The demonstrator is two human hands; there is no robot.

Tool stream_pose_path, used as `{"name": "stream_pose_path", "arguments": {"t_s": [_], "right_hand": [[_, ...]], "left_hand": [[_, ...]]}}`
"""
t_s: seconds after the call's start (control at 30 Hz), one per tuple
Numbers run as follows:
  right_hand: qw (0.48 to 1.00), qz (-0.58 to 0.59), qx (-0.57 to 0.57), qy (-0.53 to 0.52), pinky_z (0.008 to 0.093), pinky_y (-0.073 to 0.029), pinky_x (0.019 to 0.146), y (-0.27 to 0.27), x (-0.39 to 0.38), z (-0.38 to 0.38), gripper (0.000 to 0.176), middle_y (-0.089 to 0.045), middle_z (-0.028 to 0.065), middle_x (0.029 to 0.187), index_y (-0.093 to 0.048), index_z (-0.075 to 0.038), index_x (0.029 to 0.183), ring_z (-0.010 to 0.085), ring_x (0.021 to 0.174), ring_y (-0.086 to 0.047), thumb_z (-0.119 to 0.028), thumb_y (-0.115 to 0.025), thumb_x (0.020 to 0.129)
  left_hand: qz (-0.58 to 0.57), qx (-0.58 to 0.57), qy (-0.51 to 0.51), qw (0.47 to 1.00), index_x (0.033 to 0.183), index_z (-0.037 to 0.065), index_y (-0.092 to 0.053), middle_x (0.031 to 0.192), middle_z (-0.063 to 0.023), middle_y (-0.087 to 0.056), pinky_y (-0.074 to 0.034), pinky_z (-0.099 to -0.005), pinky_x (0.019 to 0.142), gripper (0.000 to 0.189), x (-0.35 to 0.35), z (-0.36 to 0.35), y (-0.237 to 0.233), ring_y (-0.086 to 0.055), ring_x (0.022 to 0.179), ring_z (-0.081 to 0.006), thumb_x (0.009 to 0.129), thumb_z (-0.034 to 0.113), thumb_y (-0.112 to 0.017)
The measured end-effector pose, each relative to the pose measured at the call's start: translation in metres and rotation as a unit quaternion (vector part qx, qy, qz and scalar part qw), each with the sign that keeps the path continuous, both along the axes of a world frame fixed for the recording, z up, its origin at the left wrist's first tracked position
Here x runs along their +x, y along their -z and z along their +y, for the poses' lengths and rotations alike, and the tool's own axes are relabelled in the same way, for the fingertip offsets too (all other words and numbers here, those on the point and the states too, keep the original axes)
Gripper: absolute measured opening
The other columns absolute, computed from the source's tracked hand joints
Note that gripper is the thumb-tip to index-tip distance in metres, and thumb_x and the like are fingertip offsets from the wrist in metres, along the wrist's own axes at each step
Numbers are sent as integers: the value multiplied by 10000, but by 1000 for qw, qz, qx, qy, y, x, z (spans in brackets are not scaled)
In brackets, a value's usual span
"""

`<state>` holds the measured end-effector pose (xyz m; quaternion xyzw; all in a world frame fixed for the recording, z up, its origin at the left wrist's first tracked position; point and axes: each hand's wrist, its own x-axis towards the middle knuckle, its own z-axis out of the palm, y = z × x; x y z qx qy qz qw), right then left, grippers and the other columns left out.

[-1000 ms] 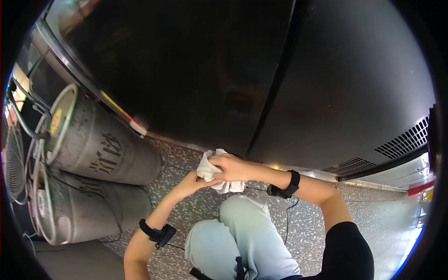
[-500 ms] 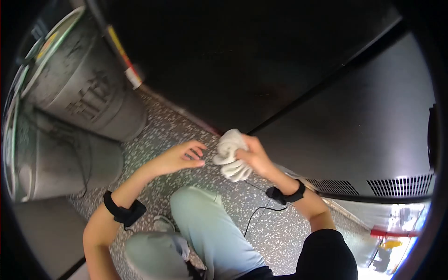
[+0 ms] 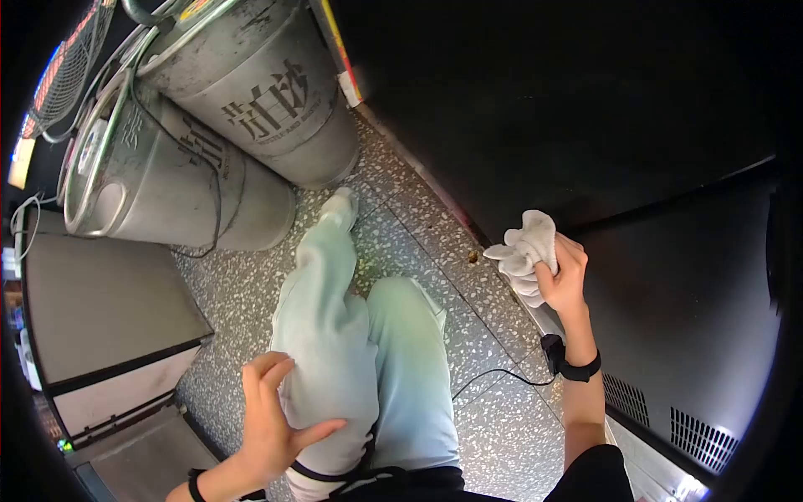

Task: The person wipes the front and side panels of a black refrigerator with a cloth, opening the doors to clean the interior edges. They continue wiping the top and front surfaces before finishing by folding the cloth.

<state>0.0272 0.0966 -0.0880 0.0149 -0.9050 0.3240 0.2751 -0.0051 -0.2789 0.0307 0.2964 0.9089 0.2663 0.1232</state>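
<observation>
One whitish cloth (image 3: 525, 251) is bunched in the person's right hand (image 3: 566, 276), just in front of the black cabinet (image 3: 544, 92), near its lower edge and above the speckled floor (image 3: 410, 226). Whether it touches the cabinet cannot be told from this angle. The right thumb lies across the near side of the folds, with the fingers curled on the far side, partly hidden, so the hand pinches the bundle at one side while loose lobes fan out beyond the grip. The left hand (image 3: 272, 422) holds nothing; its thumb is spread well away from the lightly bent fingers, beside the person's leg (image 3: 322, 343).

The cloth looks light, soft and limp, with enough thickness to keep rounded folds. It is unlikely to break or slip from dry fingers, but a thin pinch on a single fold could let the other layers flop open or trail. A better hold is across the middle of the bundle, with several layers gathered between thumb and fingers or pressed flat under the palm. For a second hold, the free lobes facing away from the right hand are the easiest part to reach.
</observation>
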Motion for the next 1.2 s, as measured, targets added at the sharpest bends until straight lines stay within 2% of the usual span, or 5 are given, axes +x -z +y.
{"name": "stream_pose_path", "arguments": {"t_s": [0.33,0.63,0.9,1.03,1.2], "right_hand": [[999,15,41,10,378,-456,561,4,-4,1,200,-523,180,645,-562,56,756,368,566,-528,-14,-520,573],[998,47,38,-25,367,-459,548,6,-5,3,186,-519,175,647,-544,55,716,359,571,-533,-15,-526,545],[996,40,78,-25,360,-435,493,14,-3,9,144,-487,163,620,-501,41,658,336,532,-505,-20,-525,530],[993,85,76,-14,360,-410,465,20,-7,7,124,-454,153,586,-492,38,636,326,487,-469,-20,-515,529],[998,61,27,18,305,-404,461,14,2,0,138,-502,148,592,-545,52,689,283,489,-508,-4,-502,571]], "left_hand": [[38,-108,49,992,716,25,-484,660,-93,-455,-378,-362,471,209,15,6,9,-504,588,-266,740,124,-668],[-281,-165,307,894,837,87,-637,711,-53,-595,-478,-335,526,109,64,-51,-10,-610,662,-252,781,176,-606],[-372,-236,12,898,727,47,-640,697,-62,-609,-459,-271,558,147,-15,-105,-37,-588,622,-150,794,175,-613],[-238,-9,-166,957,771,23,-574,701,-18,-539,-386,-192,529,189,-91,-119,-38,-489,592,-67,883,168,-527],[-207,-25,-119,971,786,33,-528,696,-1,-493,-356,-175,510,218,-119,-126,11,-459,577,-48,920,197,-477]]}}
